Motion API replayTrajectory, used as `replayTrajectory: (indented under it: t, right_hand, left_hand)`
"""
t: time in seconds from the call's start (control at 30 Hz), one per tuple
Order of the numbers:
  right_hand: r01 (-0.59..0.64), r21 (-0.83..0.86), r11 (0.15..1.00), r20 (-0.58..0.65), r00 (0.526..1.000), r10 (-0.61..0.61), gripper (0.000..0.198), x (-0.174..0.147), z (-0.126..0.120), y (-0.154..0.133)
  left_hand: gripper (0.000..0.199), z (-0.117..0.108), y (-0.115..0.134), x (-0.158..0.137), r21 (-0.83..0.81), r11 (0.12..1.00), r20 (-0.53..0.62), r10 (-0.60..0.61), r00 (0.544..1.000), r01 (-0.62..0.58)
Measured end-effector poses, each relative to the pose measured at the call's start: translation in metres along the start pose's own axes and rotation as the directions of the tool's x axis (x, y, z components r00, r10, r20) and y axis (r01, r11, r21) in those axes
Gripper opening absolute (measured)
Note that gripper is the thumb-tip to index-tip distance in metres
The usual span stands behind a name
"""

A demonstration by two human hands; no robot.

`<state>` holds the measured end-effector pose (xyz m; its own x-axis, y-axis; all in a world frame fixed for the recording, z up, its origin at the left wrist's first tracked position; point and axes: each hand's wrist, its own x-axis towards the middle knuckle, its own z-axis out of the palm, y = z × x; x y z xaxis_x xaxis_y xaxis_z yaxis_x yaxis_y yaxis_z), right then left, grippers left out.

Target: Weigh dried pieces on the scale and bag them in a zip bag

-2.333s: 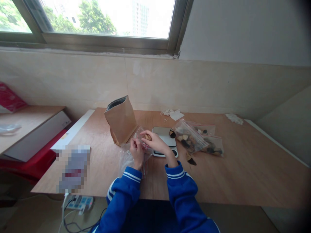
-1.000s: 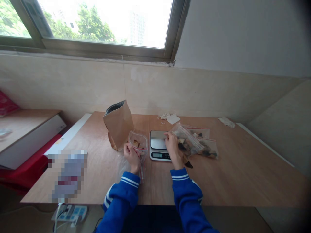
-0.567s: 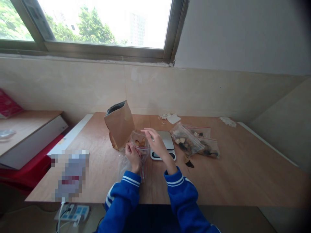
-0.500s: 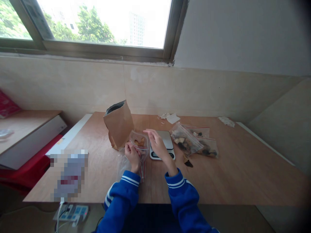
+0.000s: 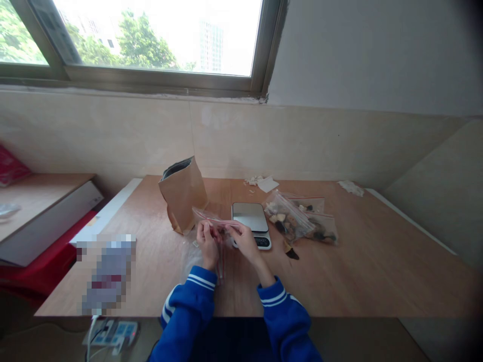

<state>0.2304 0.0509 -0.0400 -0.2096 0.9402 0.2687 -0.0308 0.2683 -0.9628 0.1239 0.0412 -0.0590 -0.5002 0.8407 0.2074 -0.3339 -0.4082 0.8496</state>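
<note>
Table: a wide light-brown wooden table (image 5: 377, 261) stood against a beige tiled wall, below a window.
Paper bag: an open brown paper bag with a dark lining (image 5: 183, 193) stood upright at the far left, just behind the hands.
Filled bags: clear plastic zip bags of dark and pale pieces (image 5: 298, 221) lay right of the scale; their contents were too small to identify.
Scale: a flat grey digital kitchen scale (image 5: 251, 223) sat between the hands and those bags, its near-left corner hidden by the right hand.
Held bag: a small clear zip bag with a red seal strip (image 5: 215, 221) was lifted just above the table, in front of the paper bag; its contents were hard to make out.
Left hand: the left hand (image 5: 207, 244) pinched the bag's top edge.
Right hand: the right hand (image 5: 246, 240) pinched the same edge, further right.
Blur: a pixelated patch covered something at the table's left.
</note>
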Motion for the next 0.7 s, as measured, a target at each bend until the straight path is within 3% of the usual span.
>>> replayTrajectory:
  t: [0.13,0.2,0.3,0.4,0.53,0.7]
  right_hand:
    - [-0.037,0.135,0.99,-0.12,0.991,0.054,0.037,0.0,-0.014,0.004]
    - [-0.059,0.211,0.976,-0.192,0.976,0.101,0.039,-0.002,-0.021,0.009]
    - [-0.062,0.239,0.969,-0.261,0.957,0.126,0.043,-0.005,-0.028,0.015]
    - [-0.043,0.137,0.99,-0.326,0.942,0.086,0.05,-0.006,-0.032,0.019]
    - [-0.021,-0.042,0.999,-0.432,0.902,0.001,0.056,-0.009,-0.035,0.023]
    - [-0.022,-0.255,0.967,-0.531,0.839,-0.121,0.056,-0.012,-0.041,0.027]
  left_hand:
    - [0.027,-0.007,-0.005,0.003,0.3,0.93,-0.128,0.258,0.958,-0.211]
    - [0.027,-0.01,-0.007,0.006,0.437,0.868,-0.161,0.334,0.929,-0.236]
    - [0.035,-0.012,-0.009,0.012,0.439,0.885,-0.13,0.231,0.964,-0.153]
    - [0.033,-0.01,-0.01,0.013,0.383,0.922,-0.036,0.08,0.996,-0.06]
    - [0.04,-0.006,-0.01,0.01,0.343,0.939,0.074,-0.026,0.997,-0.001]
    - [0.041,-0.004,-0.01,0.006,0.357,0.934,0.105,-0.062,0.993,0.021]
